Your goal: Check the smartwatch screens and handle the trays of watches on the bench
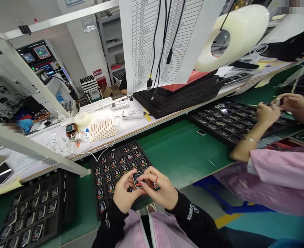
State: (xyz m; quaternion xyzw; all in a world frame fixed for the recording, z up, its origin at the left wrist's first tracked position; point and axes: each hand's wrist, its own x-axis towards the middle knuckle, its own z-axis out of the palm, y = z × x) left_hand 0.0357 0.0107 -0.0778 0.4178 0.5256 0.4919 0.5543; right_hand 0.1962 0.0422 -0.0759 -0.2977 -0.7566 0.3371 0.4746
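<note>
A strapless smartwatch (136, 176) with a lit dark screen is held above the front tray. My left hand (124, 193) is closed around the watch's left side, with fingers and thumb at its edges. The fingers of my right hand (163, 189) are curled together at the watch's right side, and fingertips rest on its screen. Under my hands lies a black foam tray (96, 203) with rows of similar watches, most with lit screens. My hands and sleeves hide part of this tray.
Another black watch tray (47, 225) lies at left. On the right, a co-worker's hands (268, 112) work over a further watch tray (211, 119). A loose watch (201, 132) lies on the green mat (172, 151). A shelf holds white boxes (132, 114); a printed sheet (146, 44) and cables hang above.
</note>
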